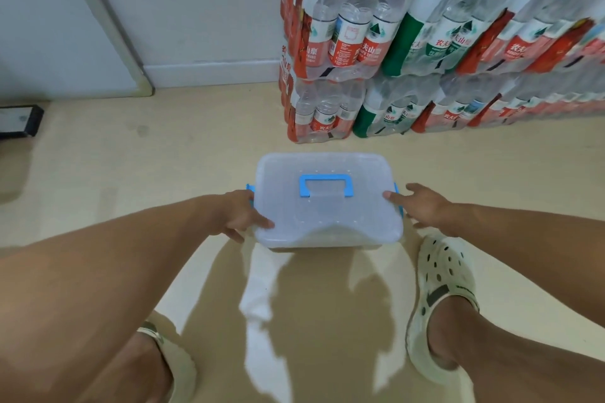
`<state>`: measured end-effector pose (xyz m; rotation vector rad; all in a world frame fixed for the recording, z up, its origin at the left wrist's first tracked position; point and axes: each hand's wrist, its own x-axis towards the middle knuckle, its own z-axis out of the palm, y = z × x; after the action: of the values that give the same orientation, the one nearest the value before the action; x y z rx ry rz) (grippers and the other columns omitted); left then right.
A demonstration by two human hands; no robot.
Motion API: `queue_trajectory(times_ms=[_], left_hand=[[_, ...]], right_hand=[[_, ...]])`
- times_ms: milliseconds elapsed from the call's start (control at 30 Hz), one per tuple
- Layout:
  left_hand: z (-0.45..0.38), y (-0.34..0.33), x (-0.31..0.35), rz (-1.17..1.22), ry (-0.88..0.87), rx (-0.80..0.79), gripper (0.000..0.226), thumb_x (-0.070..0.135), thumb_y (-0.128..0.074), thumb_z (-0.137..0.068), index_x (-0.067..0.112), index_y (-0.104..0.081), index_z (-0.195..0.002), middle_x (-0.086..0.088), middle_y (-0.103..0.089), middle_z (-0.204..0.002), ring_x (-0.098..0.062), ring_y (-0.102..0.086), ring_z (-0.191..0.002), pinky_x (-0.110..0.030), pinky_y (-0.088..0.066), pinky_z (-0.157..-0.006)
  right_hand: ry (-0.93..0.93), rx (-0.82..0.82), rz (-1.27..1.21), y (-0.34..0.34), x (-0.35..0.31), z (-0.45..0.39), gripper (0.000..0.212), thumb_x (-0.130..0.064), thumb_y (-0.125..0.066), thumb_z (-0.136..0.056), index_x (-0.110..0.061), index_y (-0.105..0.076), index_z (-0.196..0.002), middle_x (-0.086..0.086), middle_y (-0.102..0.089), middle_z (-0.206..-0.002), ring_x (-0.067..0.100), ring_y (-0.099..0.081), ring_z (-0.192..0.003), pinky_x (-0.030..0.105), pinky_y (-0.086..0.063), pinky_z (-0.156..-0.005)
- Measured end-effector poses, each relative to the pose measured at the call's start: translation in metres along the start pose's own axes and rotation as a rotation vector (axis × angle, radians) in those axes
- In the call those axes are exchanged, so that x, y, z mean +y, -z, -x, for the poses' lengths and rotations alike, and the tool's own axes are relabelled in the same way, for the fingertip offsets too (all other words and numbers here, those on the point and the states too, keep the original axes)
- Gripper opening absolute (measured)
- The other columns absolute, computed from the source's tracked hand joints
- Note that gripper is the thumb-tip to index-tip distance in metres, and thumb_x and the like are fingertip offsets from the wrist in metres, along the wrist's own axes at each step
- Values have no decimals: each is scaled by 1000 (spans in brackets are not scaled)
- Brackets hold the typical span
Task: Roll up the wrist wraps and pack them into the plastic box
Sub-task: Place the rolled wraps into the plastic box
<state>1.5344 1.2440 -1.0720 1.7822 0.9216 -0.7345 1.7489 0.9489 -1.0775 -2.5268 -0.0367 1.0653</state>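
Observation:
A translucent plastic box (327,206) with a closed lid and a blue handle (326,186) sits low in front of me over the beige floor. My left hand (239,213) grips its left side, thumb on the lid's near corner and fingers curled under the rim by a blue latch. My right hand (422,206) holds the right side, thumb tip on the lid edge and fingers by the other blue latch. I see no wrist wraps, and the frosted plastic hides what is inside. Whether the box rests on the floor or is lifted is unclear.
Shrink-wrapped packs of water bottles (442,42) are stacked against the wall just behind the box. A white door frame (108,20) stands at the back left, with a black object (19,119) on the floor by it. My feet in pale clogs (442,298) stand near the box.

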Motion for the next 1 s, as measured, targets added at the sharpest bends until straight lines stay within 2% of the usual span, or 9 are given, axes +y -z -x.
queue_trajectory(times_ms=[133,233,333,367,433,500,667,867,1000], left_hand=[[2,-9,-3,-13,-24,-34,73,21,-79,-87,25,-37,-146,-5,-51,-135,-28,-58,-109,-42,-60,-86],[-4,-12,-7,112,-48,50,97,17,-85,-78,27,-23,-152,-5,-50,-133,-28,-59,-107,-39,-60,-78],[-5,-17,-5,302,4,145,125,12,-90,-72,24,-2,-161,-6,-49,-134,-32,-63,-110,-42,-61,-83],[-4,-18,-2,348,16,177,115,10,-90,-72,18,-14,-158,-7,-50,-131,-33,-64,-110,-42,-60,-84],[-5,-16,3,423,44,220,68,7,-89,-74,13,-44,-124,-11,-59,-115,-35,-69,-105,-39,-60,-79],[-7,-14,5,472,59,223,45,5,-89,-73,3,-54,-102,-15,-68,-106,-34,-73,-96,-37,-61,-73],[-25,-11,10,545,46,371,36,12,-83,-83,9,-60,-110,-12,-67,-103,-34,-72,-91,-42,-61,-82],[-39,3,15,407,11,633,42,17,-69,-94,5,-60,-133,-17,-66,-121,-38,-65,-106,-42,-56,-94],[-44,13,16,346,13,686,41,17,-64,-96,5,-58,-135,-15,-64,-119,-36,-63,-104,-38,-54,-93]], right_hand=[[-39,-171,-157,-6,18,1,57,-66,-52,-96,-20,-61,-128,3,-70,-120,26,-69,-104,36,-57,-76],[-42,-181,-298,-9,18,4,50,-57,-52,-100,-13,-65,-121,6,-73,-111,25,-72,-95,35,-58,-76],[-34,-176,-431,-15,12,3,45,-42,-54,-104,-2,-63,-124,7,-72,-108,21,-70,-92,30,-56,-77],[-18,-150,-449,-16,11,1,43,-38,-55,-105,-1,-61,-127,7,-71,-110,20,-70,-94,30,-56,-79],[11,-77,-446,-18,7,-5,42,-33,-59,-104,-2,-59,-133,9,-71,-116,24,-71,-99,35,-57,-86],[30,-22,-423,-18,1,-13,42,-32,-62,-102,-5,-60,-134,10,-72,-119,28,-71,-103,40,-57,-94],[67,87,-417,-18,-37,-27,42,-29,-67,-98,-12,-61,-136,7,-70,-117,30,-69,-104,44,-57,-98],[46,55,-502,-28,-82,-31,44,-15,-61,-102,-16,-53,-145,7,-63,-116,28,-63,-100,39,-54,-81],[116,157,-428,-37,-91,-37,49,-20,-63,-100,-22,-53,-148,8,-64,-130,32,-65,-110,45,-56,-98]])
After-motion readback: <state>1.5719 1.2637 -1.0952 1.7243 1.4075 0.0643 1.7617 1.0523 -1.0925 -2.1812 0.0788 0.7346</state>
